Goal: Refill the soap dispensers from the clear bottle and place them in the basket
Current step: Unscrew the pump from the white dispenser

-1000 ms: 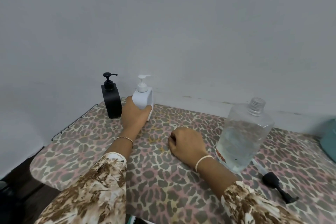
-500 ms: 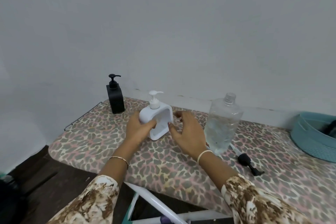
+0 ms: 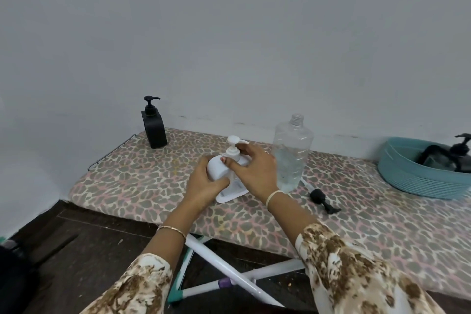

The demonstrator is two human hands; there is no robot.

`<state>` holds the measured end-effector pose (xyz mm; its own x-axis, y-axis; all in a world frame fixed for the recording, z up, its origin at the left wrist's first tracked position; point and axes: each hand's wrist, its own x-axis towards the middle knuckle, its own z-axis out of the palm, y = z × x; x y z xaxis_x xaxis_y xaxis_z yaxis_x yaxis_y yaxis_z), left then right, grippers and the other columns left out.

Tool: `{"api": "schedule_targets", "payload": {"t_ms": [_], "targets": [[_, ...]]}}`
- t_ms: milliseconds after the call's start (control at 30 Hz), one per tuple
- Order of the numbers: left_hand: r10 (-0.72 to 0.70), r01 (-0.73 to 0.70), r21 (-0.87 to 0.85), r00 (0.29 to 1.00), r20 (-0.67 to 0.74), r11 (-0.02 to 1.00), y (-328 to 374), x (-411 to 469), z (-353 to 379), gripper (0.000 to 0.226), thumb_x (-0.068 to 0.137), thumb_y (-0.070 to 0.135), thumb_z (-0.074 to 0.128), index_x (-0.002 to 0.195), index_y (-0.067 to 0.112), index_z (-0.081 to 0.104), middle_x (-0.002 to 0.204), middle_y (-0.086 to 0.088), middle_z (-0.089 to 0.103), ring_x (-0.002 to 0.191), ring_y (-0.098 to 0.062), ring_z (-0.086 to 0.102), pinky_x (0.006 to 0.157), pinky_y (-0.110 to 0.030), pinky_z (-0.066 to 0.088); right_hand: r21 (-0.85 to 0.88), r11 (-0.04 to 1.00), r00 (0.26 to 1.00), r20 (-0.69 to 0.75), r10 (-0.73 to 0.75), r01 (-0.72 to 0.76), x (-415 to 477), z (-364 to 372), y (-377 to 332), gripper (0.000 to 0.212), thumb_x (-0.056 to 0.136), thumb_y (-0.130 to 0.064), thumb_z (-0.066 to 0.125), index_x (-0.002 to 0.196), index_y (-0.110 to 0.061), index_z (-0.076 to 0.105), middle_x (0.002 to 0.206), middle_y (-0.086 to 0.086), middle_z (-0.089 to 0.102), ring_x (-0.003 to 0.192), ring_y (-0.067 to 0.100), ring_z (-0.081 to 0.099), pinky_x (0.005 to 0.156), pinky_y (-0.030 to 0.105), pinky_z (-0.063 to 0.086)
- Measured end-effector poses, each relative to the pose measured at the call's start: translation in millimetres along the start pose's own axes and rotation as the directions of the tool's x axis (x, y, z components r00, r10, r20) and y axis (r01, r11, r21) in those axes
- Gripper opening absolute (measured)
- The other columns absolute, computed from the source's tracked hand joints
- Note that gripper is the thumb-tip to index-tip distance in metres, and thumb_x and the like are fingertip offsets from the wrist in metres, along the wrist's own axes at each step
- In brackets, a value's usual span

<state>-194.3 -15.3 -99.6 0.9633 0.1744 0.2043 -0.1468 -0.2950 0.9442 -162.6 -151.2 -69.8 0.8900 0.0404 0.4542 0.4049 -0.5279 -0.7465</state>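
Nearest the body, the left hand (image 3: 206, 183) wraps its fingers and thumb round the side of the white dispenser (image 3: 216, 168), which stands tilted on the leopard-print cover (image 3: 127, 181). This looks like a bracing hold, keeping the body from turning. Just above that grip, the right hand (image 3: 254, 173) curls thumb and fingers round the pump collar (image 3: 233, 154). That fits unscrewing the pump so the dispenser can be filled, though whether the collar is loose yet cannot be told.

Just right of the right hand's wrist, a loose black pump (image 3: 322, 199) lies on its side on the cover, probably the clear bottle's own top, set aside to leave its mouth free. Close beyond the right hand's knuckles stands the clear bottle (image 3: 291, 153), upright, uncapped and partly full, within easy reach for pouring.

Farther out, well left of the gripped dispenser, a black dispenser (image 3: 153, 127) stands upright by the wall, seemingly waiting its turn. Far to the right, the teal basket (image 3: 418, 178) already holds a dark dispenser (image 3: 443, 158), so I judge the task partly done.
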Motion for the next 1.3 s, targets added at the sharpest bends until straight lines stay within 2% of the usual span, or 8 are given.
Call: {"api": "schedule_targets", "payload": {"t_ms": [133,267,433,600,733,900,1100,1300], "targets": [[0.106,-0.106,-0.002,0.994,0.008,0.994,-0.1,-2.0,6.2,0.065,0.064,0.029,0.084,0.119,0.028,0.05,0.111,0.006,0.061,0.094,-0.008,0.064,0.075,-0.028,0.055,-0.004,0.998,0.997,-0.052,0.058,-0.059,0.1,-0.8,-3.5,0.045,0.068,-0.057,0.074,0.105,-0.031,0.069,0.101,-0.013,0.07,0.102,0.01,0.063,0.102,0.041,0.039],[0.183,-0.184,0.055,0.983,0.018,0.981,-8.0,1.5,6.1,0.059,0.072,0.023,0.086,0.118,0.022,0.05,0.106,0.003,0.062,0.088,0.001,0.061,0.068,-0.013,0.047,-0.063,0.997,0.998,-0.038,0.05,-0.053,3.2,-3.2,-10.9,0.036,0.073,-0.052,0.074,0.1,-0.029,0.069,0.093,-0.011,0.07,0.097,0.012,0.063,0.099,0.036,0.034],[0.172,-0.174,0.008,0.982,0.079,0.985,-17.2,2.7,3.3,0.067,0.073,0.042,0.077,0.128,0.025,0.044,0.113,0.006,0.061,0.095,-0.009,0.063,0.078,-0.031,0.054,0.006,0.999,0.998,0.048,0.049,-0.049,11.2,-1.5,-7.6,0.026,0.068,-0.054,0.074,0.085,-0.038,0.062,0.085,-0.013,0.069,0.09,0.012,0.065,0.094,0.046,0.043],[0.17,-0.168,-0.028,0.979,0.108,0.985,-19.9,5.8,1.8,0.062,0.08,0.026,0.079,0.131,0.025,0.043,0.118,0.003,0.059,0.102,-0.011,0.062,0.084,-0.031,0.053,0.036,0.998,0.994,0.096,0.054,-0.058,16.7,2.7,-3.7,0.024,0.063,-0.059,0.069,0.073,-0.039,0.061,0.076,-0.013,0.069,0.083,0.011,0.066,0.085,0.045,0.049],[0.143,-0.136,-0.057,0.979,0.144,0.989,-19.3,9.0,-3.4,0.059,0.078,0.026,0.078,0.128,0.025,0.046,0.117,0.002,0.06,0.103,-0.013,0.062,0.085,-0.031,0.054,0.11,0.991,0.974,0.221,0.045,-0.071,20.0,-8.7,-5.4,0.027,0.077,-0.032,0.079,0.099,-0.017,0.073,0.092,-0.007,0.07,0.088,0.007,0.062,0.078,0.019,0.046],[0.133,-0.121,-0.077,0.976,0.174,0.99,-19.7,14.5,-8.1,0.053,0.077,0.018,0.08,0.12,0.027,0.05,0.112,0.004,0.061,0.102,-0.013,0.063,0.085,-0.029,0.054,0.24,0.959,0.929,0.366,0.057,-0.153,21.2,-22.1,-3.8,0.033,0.08,-0.018,0.078,0.11,-0.006,0.07,0.106,0.005,0.07,0.101,0.014,0.063,0.088,0.023,0.049],[0.084,-0.081,-0.09,0.996,0.036,0.993,-37.6,0.6,6.9,0.068,0.069,0.038,0.085,0.125,0.028,0.048,0.113,0.005,0.063,0.104,-0.012,0.063,0.09,-0.04,0.054,0.043,0.995,0.995,0.049,0.088,-0.09,10.8,-7.1,-6.4,0.053,0.058,-0.056,0.082,0.095,-0.033,0.052,0.087,-0.024,0.059,0.089,0.004,0.059,0.092,0.037,0.044],[0.095,-0.095,-0.036,0.995,-0.007,0.995,-39.9,0.9,10.0,0.064,0.069,0.034,0.086,0.121,0.031,0.047,0.109,0.01,0.063,0.1,-0.009,0.063,0.09,-0.044,0.053,0.093,0.993,0.995,0.077,0.07,-0.077,12.1,-3.0,-3.3,0.047,0.062,-0.036,0.075,0.098,-0.037,0.046,0.091,-0.023,0.063,0.095,0.0,0.061,0.097,0.045,0.042]]}}
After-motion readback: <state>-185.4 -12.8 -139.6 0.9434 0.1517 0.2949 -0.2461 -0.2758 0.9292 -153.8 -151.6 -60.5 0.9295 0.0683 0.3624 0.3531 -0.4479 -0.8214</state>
